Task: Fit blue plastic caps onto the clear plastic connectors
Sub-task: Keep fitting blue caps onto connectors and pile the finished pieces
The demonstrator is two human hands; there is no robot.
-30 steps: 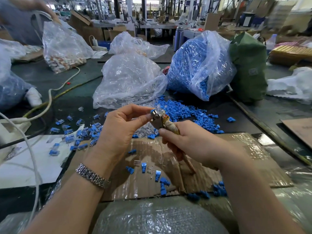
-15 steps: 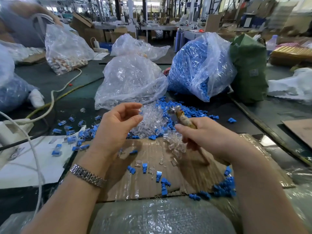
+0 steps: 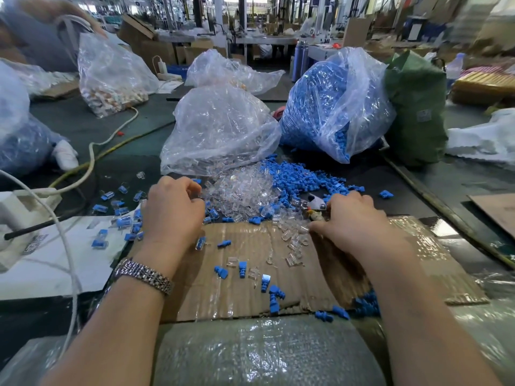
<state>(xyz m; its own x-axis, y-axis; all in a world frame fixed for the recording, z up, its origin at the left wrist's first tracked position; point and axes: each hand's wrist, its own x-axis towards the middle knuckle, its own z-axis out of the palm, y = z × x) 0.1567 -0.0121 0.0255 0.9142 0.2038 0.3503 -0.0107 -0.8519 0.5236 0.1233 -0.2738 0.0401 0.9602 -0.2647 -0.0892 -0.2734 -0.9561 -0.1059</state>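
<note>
Connectors (image 3: 245,193) under blurred left hand (image 3: 172,210)

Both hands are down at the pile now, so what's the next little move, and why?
Probably the left hand pinches up one connector from the clear connector pile: its curled fingers sit at the pile's edge, and I can't tell that it holds one yet. The right hand grips a small tool beside the blue caps.

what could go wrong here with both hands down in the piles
1. The right hand holds a metal tool while reaching among loose clear connectors; its tip may scatter them or nick the left hand nearby.
2. Blue caps and connectors lie mixed, so a wrong piece may get picked up.
3. Caps sit near the cardboard edge and may drop off.
</note>
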